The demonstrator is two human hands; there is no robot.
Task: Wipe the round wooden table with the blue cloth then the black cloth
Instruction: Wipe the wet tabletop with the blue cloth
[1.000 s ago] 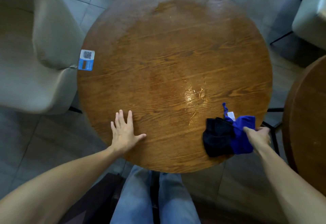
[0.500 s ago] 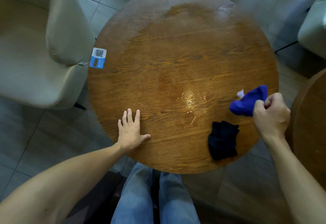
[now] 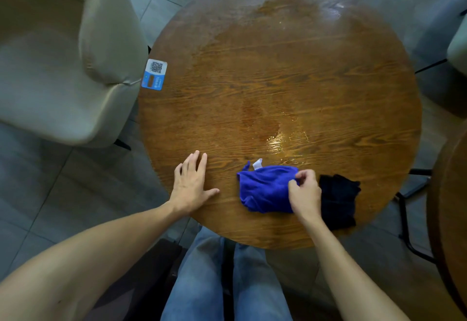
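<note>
The round wooden table [image 3: 278, 73] fills the middle of the head view, with a wet shiny patch [image 3: 285, 141] near its centre. A blue cloth [image 3: 262, 189] with a white tag lies bunched on the near part of the table. My right hand [image 3: 305, 194] rests on its right side and pinches its top edge between thumb and fingers. The black cloth [image 3: 338, 202] lies crumpled just to the right of that hand, near the table's rim. Flat on the wood at the near left edge lies my left hand [image 3: 192, 184], fingers spread, holding nothing.
A blue and white QR sticker [image 3: 154, 74] sits at the table's left rim. A beige padded chair [image 3: 65, 68] stands close on the left. Part of a second wooden table [image 3: 452, 219] shows at the right edge, another chair [image 3: 457, 45] at the far right. My knees are under the near rim.
My right hand lifted the blue cloth off the black cloth, carried it up and then left, and set it down on the table left of the black cloth. My left hand stayed flat.
</note>
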